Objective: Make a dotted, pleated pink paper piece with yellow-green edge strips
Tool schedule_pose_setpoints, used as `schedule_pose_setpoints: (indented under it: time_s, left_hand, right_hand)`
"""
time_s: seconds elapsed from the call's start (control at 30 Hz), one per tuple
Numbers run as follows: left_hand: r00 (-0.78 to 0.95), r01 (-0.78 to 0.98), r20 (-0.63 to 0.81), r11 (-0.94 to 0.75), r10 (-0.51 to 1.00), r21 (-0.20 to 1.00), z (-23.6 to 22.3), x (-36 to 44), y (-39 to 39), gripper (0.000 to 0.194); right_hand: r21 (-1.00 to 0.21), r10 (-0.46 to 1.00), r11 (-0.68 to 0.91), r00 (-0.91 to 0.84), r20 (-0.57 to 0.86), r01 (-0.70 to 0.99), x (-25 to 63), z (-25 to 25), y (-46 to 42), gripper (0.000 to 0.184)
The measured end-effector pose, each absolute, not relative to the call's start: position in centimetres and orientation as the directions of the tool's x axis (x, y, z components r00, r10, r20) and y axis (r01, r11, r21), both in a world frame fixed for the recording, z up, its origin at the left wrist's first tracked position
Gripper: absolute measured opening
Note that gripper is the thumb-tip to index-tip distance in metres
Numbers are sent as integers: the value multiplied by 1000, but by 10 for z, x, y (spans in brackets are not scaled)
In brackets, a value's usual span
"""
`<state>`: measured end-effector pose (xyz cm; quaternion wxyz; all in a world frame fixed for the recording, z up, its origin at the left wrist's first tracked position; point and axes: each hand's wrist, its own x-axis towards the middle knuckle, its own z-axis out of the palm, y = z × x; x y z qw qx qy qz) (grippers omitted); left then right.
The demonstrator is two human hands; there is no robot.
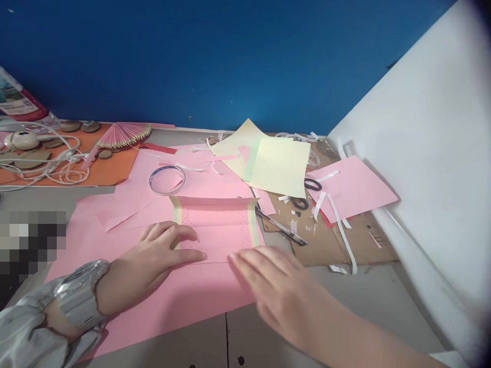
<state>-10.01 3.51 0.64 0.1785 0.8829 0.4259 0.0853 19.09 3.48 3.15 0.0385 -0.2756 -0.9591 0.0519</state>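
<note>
A folded pink paper piece (215, 220) with yellow and green side borders and dotted edges lies on large pink sheets. Its far edge stands up in a fold. My left hand (164, 245), with a grey watch (80, 294) at the wrist, rests on the left side of the piece, thumb and index finger apart. My right hand (276, 281) lies flat across the near right edge, its fingers stretched out side by side and touching the paper. Neither hand has anything in its grip. Under both hands spreads a pink sheet (153, 327).
A pen (284, 228) lies to the right, near scissors (300, 203) partly under yellow paper (284, 163). Paper strips litter a cardboard sheet (356, 250). A clear tape ring (167, 180), a pink paper fan (125, 135), white cables (69, 168) and a bottle (23, 102) are left. A blue wall (230, 61) stands behind.
</note>
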Motion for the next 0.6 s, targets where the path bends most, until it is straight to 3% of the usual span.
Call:
schedule_pose_setpoints:
  time_s: [0.1, 0.33, 0.6]
  left_hand:
    - [628, 718, 2, -580, 778, 385, 6, -99, 35, 54]
    - [594, 714, 20, -539, 804, 447, 6, -97, 35, 37]
    - [579, 710, 35, -524, 815, 470, 8, -95, 35, 27]
  right_hand:
    - [-228, 511, 836, -860, -14, 500, 167, 20, 34, 46]
    - [-291, 482, 832, -875, -43, 473, 158, 10, 48, 45]
    - [-170, 358, 910, -923, -139, 379, 138, 19, 66, 46]
